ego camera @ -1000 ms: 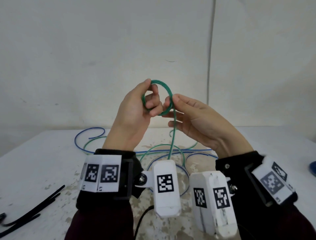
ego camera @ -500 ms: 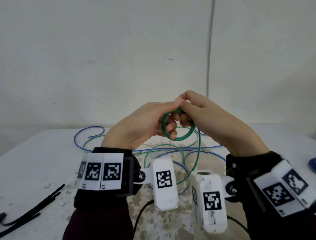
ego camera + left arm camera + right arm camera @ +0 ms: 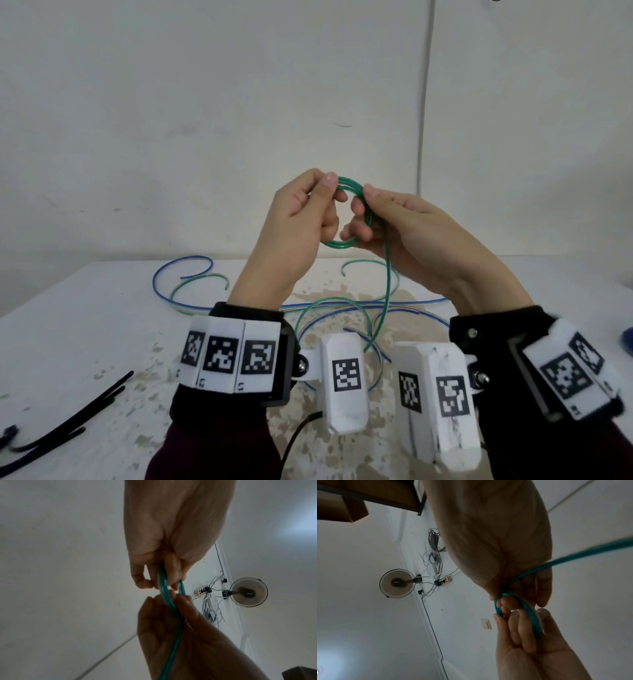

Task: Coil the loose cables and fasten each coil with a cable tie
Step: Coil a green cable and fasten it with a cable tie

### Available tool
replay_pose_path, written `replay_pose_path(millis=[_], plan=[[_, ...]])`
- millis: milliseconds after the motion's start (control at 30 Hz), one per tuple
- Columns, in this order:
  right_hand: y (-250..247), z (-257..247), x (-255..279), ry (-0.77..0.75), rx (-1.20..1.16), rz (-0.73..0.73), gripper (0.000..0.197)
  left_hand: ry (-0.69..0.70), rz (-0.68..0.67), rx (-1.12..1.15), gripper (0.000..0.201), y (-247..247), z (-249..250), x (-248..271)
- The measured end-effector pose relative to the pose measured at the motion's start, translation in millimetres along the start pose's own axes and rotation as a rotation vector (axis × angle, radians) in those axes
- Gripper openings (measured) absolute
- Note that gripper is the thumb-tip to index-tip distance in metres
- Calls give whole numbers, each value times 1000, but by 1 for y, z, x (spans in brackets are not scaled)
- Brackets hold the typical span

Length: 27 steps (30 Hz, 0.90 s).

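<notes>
Green cable (image 3: 356, 192) forms a small, tight coil of several turns, raised above the table (image 3: 85, 325); from the head view we see our left hand (image 3: 301, 219) and right hand (image 3: 407, 233) pinching it, a loose tail dropping toward the blue cable (image 3: 171, 270). Left wrist view: the green cable (image 3: 164, 586) looks glossy teal between curled fingers. Right wrist view: its loop (image 3: 527, 609) sits in both hands' fingertips.

Green cable (image 3: 356, 192) showing glossy smooth plastic sheath, looking slightly translucent. Blue cable (image 3: 164, 270) looking same glossy plastic. Table (image 3: 85, 342) showing matt white paint, chipping in rough brownish patches. Ties (image 3: 78, 418) looking matt black plastic. Cuffs (image 3: 239, 311) looking black cloth.
</notes>
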State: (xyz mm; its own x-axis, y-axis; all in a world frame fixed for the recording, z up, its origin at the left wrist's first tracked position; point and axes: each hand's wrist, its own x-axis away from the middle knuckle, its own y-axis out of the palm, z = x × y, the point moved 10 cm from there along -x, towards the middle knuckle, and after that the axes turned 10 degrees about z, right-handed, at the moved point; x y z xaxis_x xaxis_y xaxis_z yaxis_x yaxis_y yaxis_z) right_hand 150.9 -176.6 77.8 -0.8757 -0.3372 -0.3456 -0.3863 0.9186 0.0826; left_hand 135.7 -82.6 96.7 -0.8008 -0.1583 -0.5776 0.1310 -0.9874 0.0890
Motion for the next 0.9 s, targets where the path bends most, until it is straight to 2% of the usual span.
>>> replay_pose_path(millis=[67,133,200,300,433,567,700,767,900], plan=[[-1,1,-1,-8,14,5,34,-118,-101,56,29,8,-7,4],[0,3,1,-12,124,-37,33,-226,-243,48,27,15,-14,11],[3,6,5,-12,234,-91,32,-259,-346,4,26,15,-17,18],[5,11,6,10,313,-103,31,-227,-407,-119,29,10,-20,22],[14,22,7,56,301,-123,32,-186,-412,-293,31,0,-22,21],[12,17,1,39,210,13,35,-50,-258,-335,35,-9,-10,10],[8,8,1,0,149,73,32,0,-153,-319,37,-12,-1,6],[10,3,3,-45,171,80,33,-15,-176,-277,37,-11,-2,7],[16,-5,4,-144,284,90,36,-171,-291,-95,40,-4,-10,14]])
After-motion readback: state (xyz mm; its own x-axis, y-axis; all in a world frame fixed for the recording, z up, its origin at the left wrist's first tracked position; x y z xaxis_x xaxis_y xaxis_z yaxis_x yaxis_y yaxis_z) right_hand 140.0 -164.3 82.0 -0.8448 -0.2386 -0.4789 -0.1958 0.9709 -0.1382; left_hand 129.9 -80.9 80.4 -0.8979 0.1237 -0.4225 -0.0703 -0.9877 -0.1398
